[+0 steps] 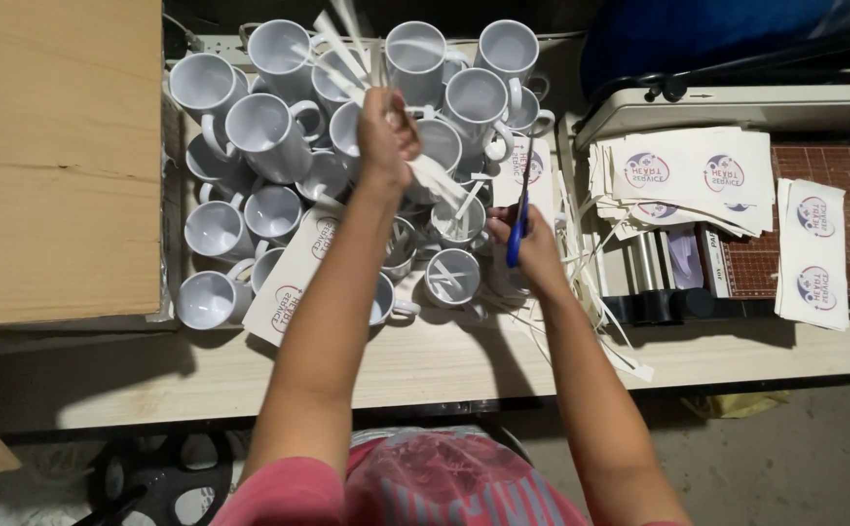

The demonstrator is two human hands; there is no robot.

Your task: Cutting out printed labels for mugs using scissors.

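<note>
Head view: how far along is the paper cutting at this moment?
Done: cut strips litter the table, and trimmed prints are stacked. In hand: left hand grips paper strips, right hand holds blue scissors. Left: printed sheets among plain white mugs.

Thin white paper strips (347, 44) in a loose bundle, fanning upward above the white mugs (269, 131), blue-handled scissors (519, 209) upright, blades pointing up, at the right edge of the same mugs, just beside them
</note>
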